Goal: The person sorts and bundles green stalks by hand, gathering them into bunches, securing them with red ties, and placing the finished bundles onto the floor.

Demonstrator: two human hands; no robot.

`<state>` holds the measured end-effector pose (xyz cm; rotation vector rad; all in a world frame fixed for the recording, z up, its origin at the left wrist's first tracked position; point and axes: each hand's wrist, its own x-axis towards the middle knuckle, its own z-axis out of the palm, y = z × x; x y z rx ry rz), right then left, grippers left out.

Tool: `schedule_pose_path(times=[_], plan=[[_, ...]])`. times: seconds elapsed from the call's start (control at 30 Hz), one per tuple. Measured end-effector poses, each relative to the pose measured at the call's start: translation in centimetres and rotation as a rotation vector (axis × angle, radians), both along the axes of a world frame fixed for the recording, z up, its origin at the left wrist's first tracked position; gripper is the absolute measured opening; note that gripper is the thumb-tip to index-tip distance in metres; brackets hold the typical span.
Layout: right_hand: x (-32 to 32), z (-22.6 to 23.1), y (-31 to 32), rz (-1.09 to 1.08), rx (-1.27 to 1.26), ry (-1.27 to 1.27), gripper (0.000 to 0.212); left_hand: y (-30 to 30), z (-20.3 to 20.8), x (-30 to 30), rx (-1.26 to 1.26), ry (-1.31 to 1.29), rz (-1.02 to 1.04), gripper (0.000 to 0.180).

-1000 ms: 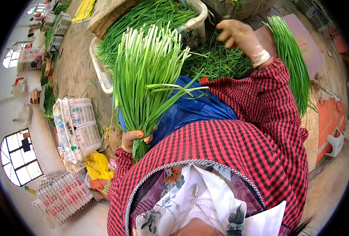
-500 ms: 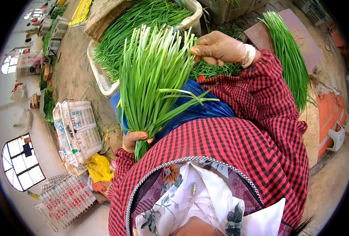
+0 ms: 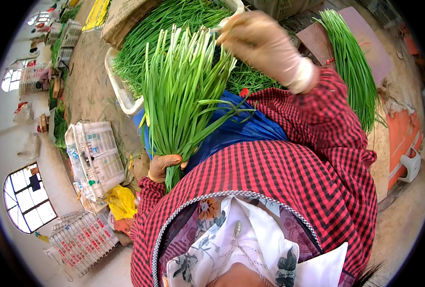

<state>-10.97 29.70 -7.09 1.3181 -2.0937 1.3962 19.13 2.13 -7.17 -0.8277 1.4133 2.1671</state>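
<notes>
**Soft green stalks, gripped at the base**

The left hand [image 3: 163, 167] is closed round the base of a fan of long green chive stalks [image 3: 183, 91], held upright above the blue apron [image 3: 241, 129]. The gloved right hand [image 3: 262, 45], blurred, touches the pale tips, fingers curled. The stalks look light, limp, easily bruised; best held low.

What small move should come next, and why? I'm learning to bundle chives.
Probably lay the right hand on the bunch and comb its tips level. The left hand grips only the base, the tops fan out, and a few blades stick out sideways.
</notes>
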Motion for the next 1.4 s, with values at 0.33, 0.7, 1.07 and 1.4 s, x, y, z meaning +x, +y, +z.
schedule_pose_path(times=[0.33,0.7,1.07,1.4], plan=[[3.8,-2.0,-4.7,0.034,0.077,-0.231,0.030,-4.1,-2.3,2.0,0.405,-0.060,-0.104,0.047],[3.2,-2.0,-6.2,-0.006,0.327,-0.387,0.033,-2.3,-0.7,1.2,0.280,-0.140,-0.056,0.049],[-1.0,-3.6,-1.2,0.389,-0.290,-0.924,0.018,-2.3,0.3,1.9,-0.215,-0.053,-0.033,0.036],[1.0,-0.8,0.7,0.035,0.106,0.085,0.080,-0.8,0.5,-1.5,-0.447,0.085,-0.315,0.036]])
